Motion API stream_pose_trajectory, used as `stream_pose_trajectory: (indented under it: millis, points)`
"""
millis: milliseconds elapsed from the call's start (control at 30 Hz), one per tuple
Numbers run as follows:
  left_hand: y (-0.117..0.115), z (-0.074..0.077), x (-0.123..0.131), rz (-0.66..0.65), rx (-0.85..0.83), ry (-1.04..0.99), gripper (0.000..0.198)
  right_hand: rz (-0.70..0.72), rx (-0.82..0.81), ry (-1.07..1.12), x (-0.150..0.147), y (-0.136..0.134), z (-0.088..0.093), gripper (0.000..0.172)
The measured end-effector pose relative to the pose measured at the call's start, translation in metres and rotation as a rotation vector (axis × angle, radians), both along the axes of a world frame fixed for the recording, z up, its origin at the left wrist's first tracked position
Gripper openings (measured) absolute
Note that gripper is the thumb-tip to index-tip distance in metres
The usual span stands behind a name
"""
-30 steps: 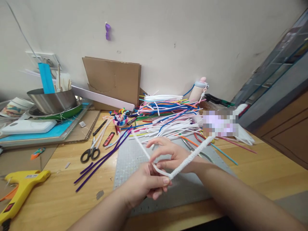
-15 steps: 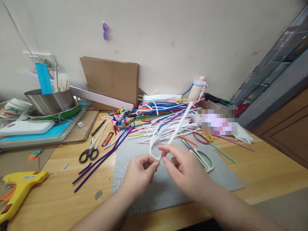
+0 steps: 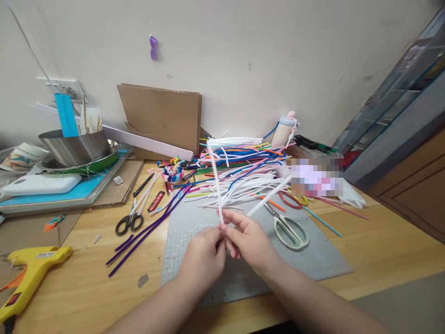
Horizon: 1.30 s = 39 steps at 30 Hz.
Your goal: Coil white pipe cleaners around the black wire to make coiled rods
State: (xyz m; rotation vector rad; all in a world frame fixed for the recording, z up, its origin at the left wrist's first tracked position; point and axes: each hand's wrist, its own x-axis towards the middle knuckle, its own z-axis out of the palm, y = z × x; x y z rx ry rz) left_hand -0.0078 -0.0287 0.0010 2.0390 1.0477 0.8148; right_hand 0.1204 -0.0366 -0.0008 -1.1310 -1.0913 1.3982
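Over the grey cutting mat [image 3: 194, 287] my two hands meet. My right hand [image 3: 245, 234] pinches a white pipe cleaner [image 3: 216, 181] between thumb and forefinger; one length stands up and leans a little left. Another white length [image 3: 269, 197] slants up to the right from behind the same fingers. My left hand [image 3: 206, 253] is closed against the right fingertips at the lower end of the white pipe cleaner. Its fingertips are mostly hidden, so the exact grip there is covered. Right of my hands lie scissors with pale green handles [image 3: 292, 232].
Behind the mat spreads a pile of pipe cleaners [image 3: 243, 181]. Purple pipe cleaners [image 3: 149, 229] and black-handled scissors [image 3: 129, 223] lie to the left, with a yellow glue gun [image 3: 31, 273] beyond. A metal bowl [image 3: 74, 147] and a bottle [image 3: 281, 132] stand at the back.
The upright white length has swung from leaning right to leaning left, and another now slants right. My left hand has turned its back upward; my right hand has shifted slightly left.
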Motion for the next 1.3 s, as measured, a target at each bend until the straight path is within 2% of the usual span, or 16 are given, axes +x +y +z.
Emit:
stream_pose_trajectory:
  millis: [67,233,367,600,800,967,1100,1167,1300]
  points:
    - [0.002,0.0,-0.001,0.045,-0.051,-0.022,0.03,-0.002,0.012,0.095,-0.002,-0.001,-0.003,0.026]
    - [0.008,0.004,-0.003,0.285,-0.302,-0.182,0.019,0.14,0.036,0.308,-0.003,-0.011,-0.005,0.017]
    - [0.01,0.009,-0.004,0.304,-0.527,-0.403,0.021,0.159,0.14,0.294,0.001,-0.015,-0.01,0.012]
    - [0.011,0.009,-0.004,0.185,-0.675,-0.588,0.03,0.07,0.238,0.162,0.007,-0.016,-0.015,0.012]
    - [0.01,0.011,-0.002,0.096,-0.867,-0.768,0.026,0.042,0.242,0.324,0.009,-0.013,-0.007,0.009]
    - [0.008,0.012,-0.004,-0.058,-0.969,-0.876,0.021,0.099,0.038,0.619,0.011,-0.007,-0.004,0.012]
    - [0.004,0.012,-0.005,-0.175,-0.975,-0.818,0.023,0.212,-0.167,0.769,0.015,-0.003,-0.005,0.015]
    - [0.003,0.012,-0.005,-0.22,-0.947,-0.748,0.023,0.251,-0.225,0.767,0.016,-0.001,-0.004,0.016]
    - [0.003,0.008,-0.003,-0.279,-0.908,-0.609,0.024,0.206,-0.235,0.602,0.017,0.002,-0.003,0.021]
